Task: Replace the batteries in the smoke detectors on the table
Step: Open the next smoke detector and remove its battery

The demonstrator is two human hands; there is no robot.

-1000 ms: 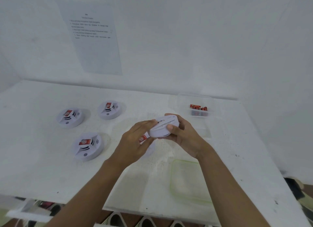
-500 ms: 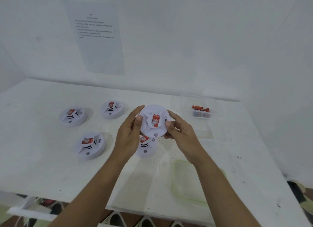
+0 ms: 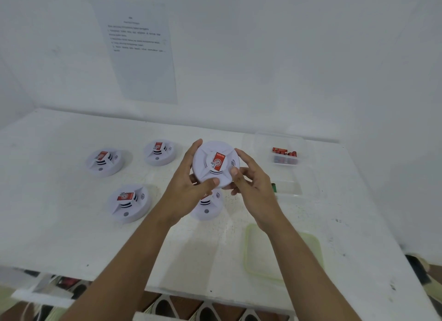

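I hold a round white smoke detector (image 3: 216, 165) with a red label above the table, its face turned toward me. My left hand (image 3: 189, 191) grips its left and lower rim; my right hand (image 3: 248, 184) holds its right rim. Below my hands another detector (image 3: 208, 207) lies on the table, partly hidden. Three more lie to the left: a near one (image 3: 128, 202), a far-left one (image 3: 104, 162) and a far-middle one (image 3: 159, 152). A clear box (image 3: 285, 156) at the right holds red batteries.
A second clear tub (image 3: 289, 187) with a dark green battery (image 3: 274, 187) at its left edge sits right of my right hand. A pale green lid (image 3: 282, 256) lies near the white table's (image 3: 59, 225) front edge. A printed sheet (image 3: 138, 50) hangs on the wall.
The detector went from edge-on, held low, to raised with its labelled face toward me. It has since rotated a little in my hands, with my fingers shifting around the rim.
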